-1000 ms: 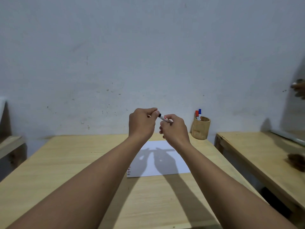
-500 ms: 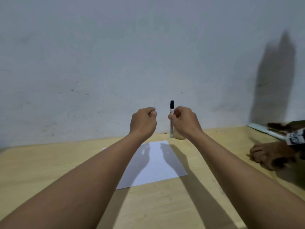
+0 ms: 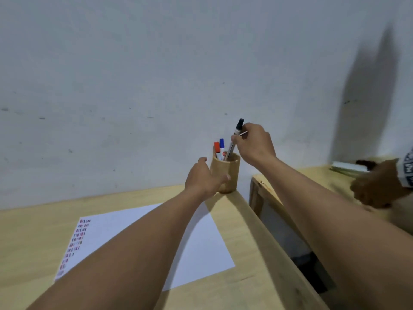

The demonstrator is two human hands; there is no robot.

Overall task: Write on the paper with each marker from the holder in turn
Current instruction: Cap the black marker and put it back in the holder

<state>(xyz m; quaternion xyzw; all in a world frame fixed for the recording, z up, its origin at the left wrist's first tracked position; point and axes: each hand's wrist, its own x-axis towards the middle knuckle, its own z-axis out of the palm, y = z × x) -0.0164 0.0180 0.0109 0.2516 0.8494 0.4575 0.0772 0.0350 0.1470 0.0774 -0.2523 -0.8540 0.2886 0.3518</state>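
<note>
— Putting the black marker (image 3: pixel 235 139) in the holder (image 3: pixel 226 173)? The right hand (image 3: pixel 254 143) fingers (image 3: pixel 234 138) pinch it, its bottom inside the cup.

— Looks so. The left hand (image 3: pixel 204 179) fingers curl around the holder. The paper (image 3: pixel 201 247) on the surface (image 3: pixel 26 238) has many small marks (red, blue, dark), so lots is done.

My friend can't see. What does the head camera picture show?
The right hand lowers a black-capped marker into a wooden holder beside red and blue markers, while the left hand steadies the holder. Nearer, white paper with small coloured marks lies on the wooden table.
</note>
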